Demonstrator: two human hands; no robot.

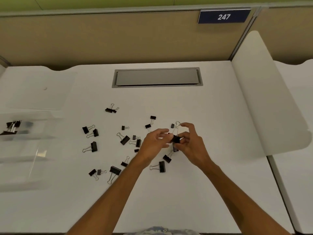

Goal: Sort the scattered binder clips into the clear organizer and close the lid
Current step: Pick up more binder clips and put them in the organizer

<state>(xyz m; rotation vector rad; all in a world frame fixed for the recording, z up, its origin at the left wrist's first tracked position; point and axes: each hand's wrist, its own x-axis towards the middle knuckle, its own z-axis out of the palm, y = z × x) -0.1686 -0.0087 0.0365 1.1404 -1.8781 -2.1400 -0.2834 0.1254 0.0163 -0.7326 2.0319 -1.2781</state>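
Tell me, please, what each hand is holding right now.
Left hand: pinches one end of the binder clip.
Right hand: grips the same binder clip.

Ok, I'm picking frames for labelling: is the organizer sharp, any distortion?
Head view: the clear organizer at the left edge is blurred, outline unclear; the partition's top rail bows, wide-angle distortion; light is even, shadows faint; scattered binder clips read sharp.

White table point(186, 192). Black clips point(94, 146) scattered over middle, big ones and small ones, some touching, most apart. Two small clips point(109, 109) side by side farther back. Clear box point(25, 141) at left edge. Clear lid point(39, 89) lies flat behind box. Long grey flap point(157, 77) set into table top near back. White board point(264, 99) stands at right side.
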